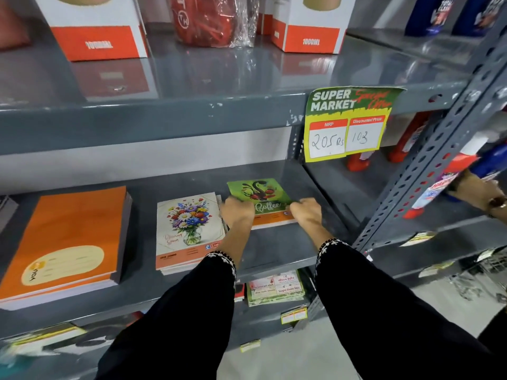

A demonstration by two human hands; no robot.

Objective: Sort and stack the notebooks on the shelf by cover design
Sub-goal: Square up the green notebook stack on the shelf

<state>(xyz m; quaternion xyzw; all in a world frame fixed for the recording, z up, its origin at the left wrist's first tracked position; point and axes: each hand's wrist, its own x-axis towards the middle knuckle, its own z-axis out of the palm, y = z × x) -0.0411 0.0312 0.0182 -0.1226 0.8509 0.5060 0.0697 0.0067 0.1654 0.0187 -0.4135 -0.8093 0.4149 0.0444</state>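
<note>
Head view. Your left hand [238,212] and right hand [306,212] both rest on the near edge of the green notebook [260,194], one at each front corner, fingers curled over the cover and gripping it. The two hands are apart, with the word "Coffee" showing between them. Both arms come up from below in black sleeves with white embroidered cuffs.

Green notebook: lies flat on the grey shelf [277,250], right of centre, set further back than the other piles. Green cover with a dark splash and red shapes, an orange band along the near edge. A thick white page edge shows beneath it; whether that is one book or several you cannot tell.

Floral stack [189,231]: just left of your left hand, nearly touching it. Cream cover, a bouquet in a glass vase, orange strip at the bottom; several books piled, edges slightly uneven.

Orange stack [65,242]: far left on the same shelf, well apart from your hands. Plain orange cover with a cream label panel, a thick pile.

Price tag [348,124]: hangs from the shelf above, green and yellow, marked "SUPER MARKET", 205 Rs and 103.

Another person's hand [477,192], wearing a watch, shows at the right edge among bottles.
</note>
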